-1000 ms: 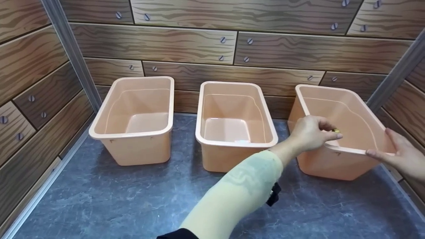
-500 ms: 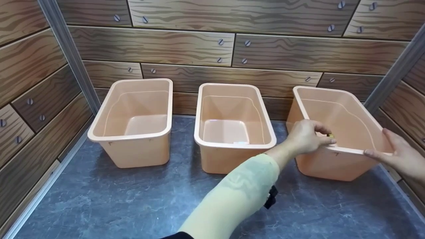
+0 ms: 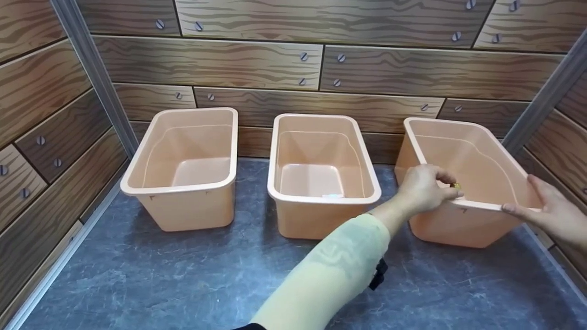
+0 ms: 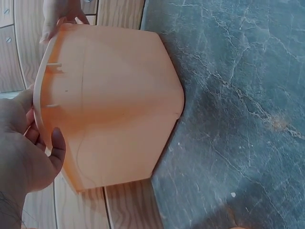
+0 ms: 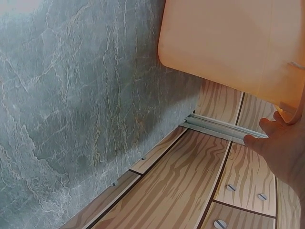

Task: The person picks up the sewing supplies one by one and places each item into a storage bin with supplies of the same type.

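My left hand (image 3: 424,188) reaches across to the near left corner of the right-hand peach plastic bin (image 3: 438,227). Thumb and fingertips pinch a small yellow object (image 3: 455,185) just inside the rim; its kind cannot be told, as the fingers cover most of it. Seen from the left wrist, this hand (image 4: 28,148) has its fingers behind the rim, with the thumb on the near side. My right hand (image 3: 552,208) grips the same bin at its near right corner, thumb on the front rim and fingers along the right side. The right wrist view shows that hand (image 5: 281,148) at the rim.
A middle bin (image 3: 298,215) and a left bin (image 3: 188,211) of the same kind stand in a row on the dark marbled surface (image 3: 151,279). Something whitish (image 3: 333,196) lies low in the middle bin. Wood-patterned walls (image 3: 257,59) enclose the back and sides.
My left hand has shifted slightly left with the small yellow object, closer to the bin's near left corner. The right hand keeps its hold on the bin.
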Action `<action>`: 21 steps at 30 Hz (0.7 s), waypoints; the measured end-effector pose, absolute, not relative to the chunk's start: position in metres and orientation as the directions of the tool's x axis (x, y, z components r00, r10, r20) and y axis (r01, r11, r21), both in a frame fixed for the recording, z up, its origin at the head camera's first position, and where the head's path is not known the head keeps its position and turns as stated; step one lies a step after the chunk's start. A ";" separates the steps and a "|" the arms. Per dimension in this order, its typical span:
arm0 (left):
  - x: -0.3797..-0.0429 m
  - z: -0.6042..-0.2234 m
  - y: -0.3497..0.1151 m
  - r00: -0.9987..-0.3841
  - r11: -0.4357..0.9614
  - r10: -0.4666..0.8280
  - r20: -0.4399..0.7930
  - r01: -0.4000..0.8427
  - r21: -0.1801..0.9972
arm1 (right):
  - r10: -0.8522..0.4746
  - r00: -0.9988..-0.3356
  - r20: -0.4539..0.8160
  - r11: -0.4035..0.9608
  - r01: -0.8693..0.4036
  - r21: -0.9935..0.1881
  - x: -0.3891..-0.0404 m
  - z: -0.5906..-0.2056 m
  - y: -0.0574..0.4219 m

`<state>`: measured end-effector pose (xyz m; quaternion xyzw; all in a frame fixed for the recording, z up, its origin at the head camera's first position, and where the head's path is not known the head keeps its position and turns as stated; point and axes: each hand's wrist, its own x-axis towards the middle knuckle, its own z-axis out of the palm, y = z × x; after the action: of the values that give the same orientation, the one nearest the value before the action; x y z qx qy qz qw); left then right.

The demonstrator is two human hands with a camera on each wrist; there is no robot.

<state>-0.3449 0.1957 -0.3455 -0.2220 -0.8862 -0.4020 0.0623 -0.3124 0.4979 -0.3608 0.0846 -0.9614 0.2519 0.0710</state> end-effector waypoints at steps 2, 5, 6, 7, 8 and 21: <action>-0.345 -0.346 0.196 -0.894 0.576 0.342 0.290 0.443 0.688 | -0.125 -0.976 0.178 0.860 -0.196 -0.471 -0.312 -0.361 0.498; -0.346 -0.348 0.195 -0.891 0.568 0.348 0.292 0.448 0.691 | -0.127 -0.975 0.184 0.860 -0.200 -0.469 -0.312 -0.361 0.499; -0.346 -0.348 0.195 -0.890 0.564 0.350 0.291 0.448 0.694 | -0.127 -0.974 0.187 0.860 -0.202 -0.468 -0.312 -0.362 0.499; -0.346 -0.349 0.195 -0.889 0.561 0.353 0.290 0.450 0.695 | -0.126 -0.974 0.188 0.861 -0.201 -0.467 -0.312 -0.362 0.499; -0.345 -0.349 0.195 -0.888 0.558 0.356 0.292 0.452 0.696 | -0.126 -0.974 0.187 0.862 -0.201 -0.466 -0.312 -0.363 0.500; -0.344 -0.343 0.186 -0.878 0.526 0.421 0.230 0.442 0.726 | -0.136 -0.975 0.175 0.846 -0.206 -0.491 -0.314 -0.361 0.499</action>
<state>-0.3443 0.1863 -0.3433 -0.2470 -0.8734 -0.4195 0.0128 -0.3141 0.4993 -0.3614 0.0891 -0.9585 0.2624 0.0671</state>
